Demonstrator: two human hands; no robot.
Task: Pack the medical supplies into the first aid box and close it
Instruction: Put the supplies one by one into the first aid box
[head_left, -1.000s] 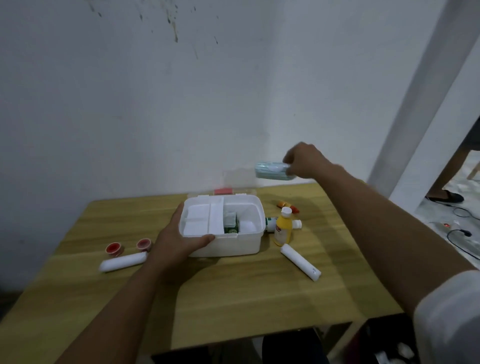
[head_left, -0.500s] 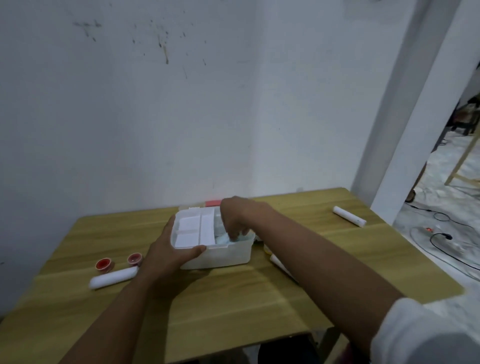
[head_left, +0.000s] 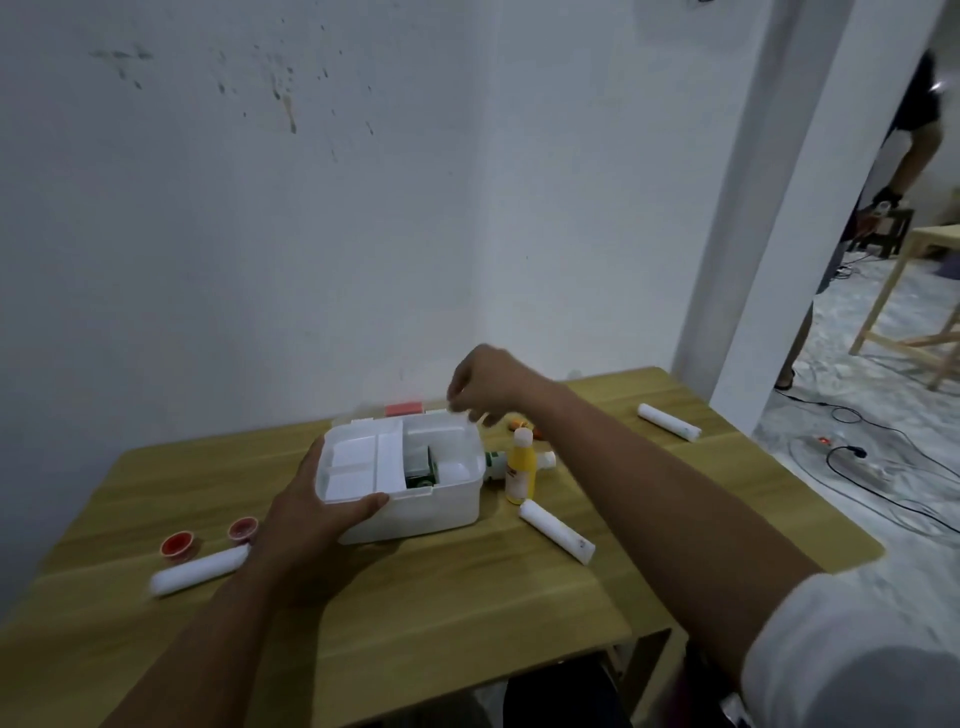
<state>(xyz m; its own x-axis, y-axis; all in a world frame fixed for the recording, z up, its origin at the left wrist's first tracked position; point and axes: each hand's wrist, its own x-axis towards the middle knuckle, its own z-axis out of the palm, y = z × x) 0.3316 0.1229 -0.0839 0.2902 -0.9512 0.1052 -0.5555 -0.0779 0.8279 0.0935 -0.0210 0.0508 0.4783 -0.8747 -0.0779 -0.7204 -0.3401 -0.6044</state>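
Note:
The white first aid box (head_left: 415, 512) stands open in the middle of the wooden table (head_left: 467, 597). A white divided tray fills its left half, and a green and white item lies in its right half. My left hand (head_left: 317, 512) grips the box's front left corner. Above the back right rim hovers my right hand (head_left: 485, 384), its fingers loosely curled down and holding nothing. Right of the box stand a yellow bottle (head_left: 520, 473) and a white bottle (head_left: 543, 460) lying behind it. White rolls lie at the right front (head_left: 557, 531), far right (head_left: 669, 422) and left (head_left: 200, 571).
Two small red caps (head_left: 177, 545) (head_left: 243, 529) sit left of the box. A small orange item (head_left: 519, 425) lies behind the yellow bottle. The table abuts a white wall. In the doorway at the right stands a person (head_left: 904, 156), with cables on the floor.
My right hand carried a pale blue pack down into the box, then rose out of it with nothing in it. My left hand has stayed on the box.

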